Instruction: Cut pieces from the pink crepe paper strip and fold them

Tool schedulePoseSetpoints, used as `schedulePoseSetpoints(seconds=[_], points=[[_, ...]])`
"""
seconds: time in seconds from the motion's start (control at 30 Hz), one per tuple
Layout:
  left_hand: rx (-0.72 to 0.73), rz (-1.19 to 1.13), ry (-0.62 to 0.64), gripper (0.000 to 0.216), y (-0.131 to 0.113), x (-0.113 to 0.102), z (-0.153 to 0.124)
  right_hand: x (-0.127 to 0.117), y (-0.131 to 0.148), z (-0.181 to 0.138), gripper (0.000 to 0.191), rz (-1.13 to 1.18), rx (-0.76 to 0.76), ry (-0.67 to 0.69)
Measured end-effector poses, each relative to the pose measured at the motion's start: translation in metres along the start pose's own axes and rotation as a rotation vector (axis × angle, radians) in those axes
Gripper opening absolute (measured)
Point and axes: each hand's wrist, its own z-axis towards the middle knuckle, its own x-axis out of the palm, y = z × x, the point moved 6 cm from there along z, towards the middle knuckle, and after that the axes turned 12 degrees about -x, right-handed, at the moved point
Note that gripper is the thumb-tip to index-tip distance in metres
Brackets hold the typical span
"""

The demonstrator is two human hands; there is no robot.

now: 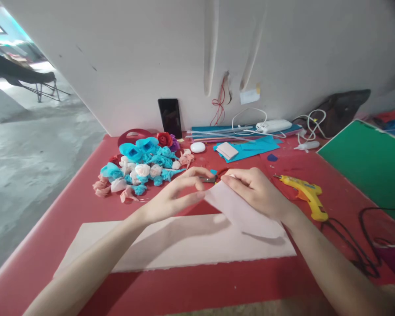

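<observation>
My right hand [255, 188] grips a folded piece of pale pink crepe paper [246, 215], thumb on top. The piece hangs at a slant above a long pale strip of the same paper [171, 245] lying flat on the red table. Close to the held piece's left corner is my left hand [179, 193], its thumb and fingers apart. Whether the left thumb touches that corner I cannot tell. Scissors [209, 179] lie behind the hands, partly hidden by them.
Several paper flowers [141, 169] are heaped at the left. A phone [170, 117] leans on the wall behind a white case [198, 147]. Blue paper [250, 149] lies at the back, a yellow glue gun [304, 193] with its cord at the right, beside a green board [368, 162].
</observation>
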Motion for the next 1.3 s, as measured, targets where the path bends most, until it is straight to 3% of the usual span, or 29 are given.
schedulePoseSetpoints(seconds=[0.13, 0.3, 0.5, 0.73, 0.8, 0.9, 1.0, 1.17, 1.3], points=[[-0.108, -0.030, 0.161, 0.024, 0.004, 0.012, -0.002, 0.008, -0.003, -0.001, 0.034, -0.018, -0.013, 0.031], [-0.241, 0.018, 0.193, 0.028, 0.010, 0.021, -0.004, 0.022, 0.001, -0.001, 0.034, -0.091, -0.056, 0.075], [-0.291, -0.053, 0.278, 0.028, 0.011, 0.020, -0.003, 0.007, 0.017, -0.004, 0.029, -0.262, -0.179, 0.102], [-0.323, -0.162, 0.361, 0.027, 0.023, 0.016, 0.000, -0.049, 0.026, -0.014, 0.027, -0.405, -0.187, -0.297], [-0.329, -0.198, 0.279, 0.026, 0.028, 0.013, 0.004, -0.054, 0.027, -0.014, 0.028, -0.385, -0.175, -0.343], [-0.267, -0.371, 0.067, 0.027, 0.030, 0.005, 0.007, -0.042, 0.026, -0.010, 0.029, -0.275, -0.133, -0.255], [-0.245, -0.408, 0.018, 0.038, 0.024, 0.008, 0.005, -0.022, 0.022, -0.006, 0.032, -0.157, -0.076, -0.183], [-0.398, -0.338, -0.134, 0.029, 0.023, 0.012, 0.001, -0.003, 0.009, -0.004, 0.041, -0.015, -0.012, -0.237], [-0.450, -0.434, -0.237, 0.025, 0.032, 0.011, 0.000, -0.004, 0.004, -0.003, 0.036, 0.021, -0.003, -0.222]])
